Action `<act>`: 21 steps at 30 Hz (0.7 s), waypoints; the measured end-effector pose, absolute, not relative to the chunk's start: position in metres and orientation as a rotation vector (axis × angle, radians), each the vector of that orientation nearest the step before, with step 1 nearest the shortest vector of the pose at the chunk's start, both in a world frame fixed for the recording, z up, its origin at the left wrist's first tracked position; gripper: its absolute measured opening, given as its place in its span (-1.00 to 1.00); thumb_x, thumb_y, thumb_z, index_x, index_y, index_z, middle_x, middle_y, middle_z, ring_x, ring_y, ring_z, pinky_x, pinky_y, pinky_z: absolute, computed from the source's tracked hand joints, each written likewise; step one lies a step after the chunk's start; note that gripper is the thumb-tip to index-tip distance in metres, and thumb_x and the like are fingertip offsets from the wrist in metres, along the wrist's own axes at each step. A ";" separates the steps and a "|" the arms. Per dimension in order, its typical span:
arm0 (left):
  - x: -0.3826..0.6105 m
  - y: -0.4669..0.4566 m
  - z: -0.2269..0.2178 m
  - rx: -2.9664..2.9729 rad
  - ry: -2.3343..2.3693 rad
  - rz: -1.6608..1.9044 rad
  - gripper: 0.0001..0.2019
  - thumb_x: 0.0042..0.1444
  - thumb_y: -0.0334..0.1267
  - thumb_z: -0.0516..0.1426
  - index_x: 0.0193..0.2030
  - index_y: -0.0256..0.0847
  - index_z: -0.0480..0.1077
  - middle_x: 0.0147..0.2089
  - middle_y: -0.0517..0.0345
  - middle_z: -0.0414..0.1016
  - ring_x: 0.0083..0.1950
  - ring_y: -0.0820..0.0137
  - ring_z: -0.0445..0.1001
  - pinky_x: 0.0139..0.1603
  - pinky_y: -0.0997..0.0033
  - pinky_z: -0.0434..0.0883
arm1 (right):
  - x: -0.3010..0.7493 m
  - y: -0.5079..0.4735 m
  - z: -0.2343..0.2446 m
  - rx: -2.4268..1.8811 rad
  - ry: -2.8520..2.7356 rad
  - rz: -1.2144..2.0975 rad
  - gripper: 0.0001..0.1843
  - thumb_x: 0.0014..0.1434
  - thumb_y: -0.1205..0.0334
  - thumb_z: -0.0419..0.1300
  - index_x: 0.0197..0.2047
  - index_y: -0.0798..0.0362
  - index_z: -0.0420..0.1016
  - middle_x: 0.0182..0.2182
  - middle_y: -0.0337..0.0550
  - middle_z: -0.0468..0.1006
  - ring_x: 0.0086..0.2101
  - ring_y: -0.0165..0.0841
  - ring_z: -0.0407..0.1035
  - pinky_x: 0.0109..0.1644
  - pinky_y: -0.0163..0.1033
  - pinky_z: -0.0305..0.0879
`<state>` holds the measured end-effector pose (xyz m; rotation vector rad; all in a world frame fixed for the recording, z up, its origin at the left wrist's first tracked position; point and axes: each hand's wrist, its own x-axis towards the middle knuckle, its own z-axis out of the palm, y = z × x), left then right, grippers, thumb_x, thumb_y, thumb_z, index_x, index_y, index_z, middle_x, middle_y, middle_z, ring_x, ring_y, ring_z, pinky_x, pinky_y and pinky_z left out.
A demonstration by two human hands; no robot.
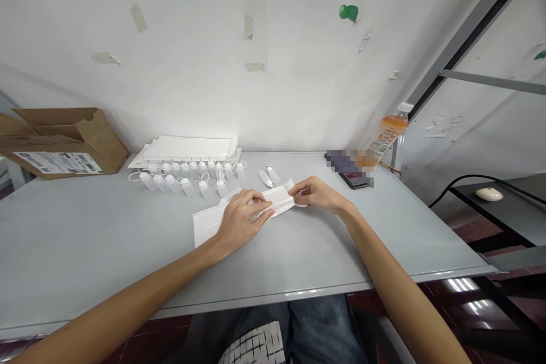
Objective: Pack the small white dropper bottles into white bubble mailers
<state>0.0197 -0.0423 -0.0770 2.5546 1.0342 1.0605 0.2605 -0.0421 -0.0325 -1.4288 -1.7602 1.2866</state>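
Note:
My left hand and my right hand both pinch a flat white plastic sleeve above the grey table. Its wider end lies on the tabletop under my left wrist. My fingers hide part of the sleeve, and I cannot tell what is inside it. Just beyond my right hand lie two small white plastic bottles. Further back, rows of similar bottles with loop cords stand or lie before a stack of white flat sheets.
An open cardboard box with a shipping label sits at the table's far left. A phone and an orange drink bottle are at the back right. A white wall rises behind. A lower side table with a mouse stands right.

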 end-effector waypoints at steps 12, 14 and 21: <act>0.013 -0.041 -0.079 2.589 1.038 1.076 -0.82 0.25 -0.20 0.13 -0.20 -0.06 0.60 -0.17 0.08 0.54 -0.21 0.33 0.46 -0.18 0.26 0.37 | 0.259 0.025 -0.017 -1.796 -1.904 0.568 -0.69 0.07 0.00 0.24 -0.41 0.08 0.61 -0.40 -0.13 0.61 -0.43 -0.39 0.38 -0.32 -0.30 0.23; 0.014 -0.042 -0.077 2.585 1.032 1.090 -0.80 0.25 -0.24 0.11 -0.20 -0.08 0.59 -0.18 0.07 0.54 -0.21 0.33 0.46 -0.19 0.26 0.37 | 0.243 0.046 -0.017 -1.919 -1.983 0.451 -0.67 0.02 -0.06 0.29 -0.34 0.05 0.63 -0.35 -0.12 0.62 -0.32 -0.31 0.44 -0.27 -0.29 0.23; 0.014 -0.044 -0.075 2.595 0.986 1.131 -0.80 0.18 -0.33 0.11 -0.21 -0.11 0.59 -0.15 0.06 0.56 -0.11 0.27 0.48 -0.14 0.21 0.36 | 0.220 0.069 -0.028 -1.863 -1.923 0.931 -0.68 -0.06 0.26 0.30 -0.18 0.13 0.58 -0.68 -0.30 0.40 -0.57 -0.43 0.30 -0.49 -0.35 0.11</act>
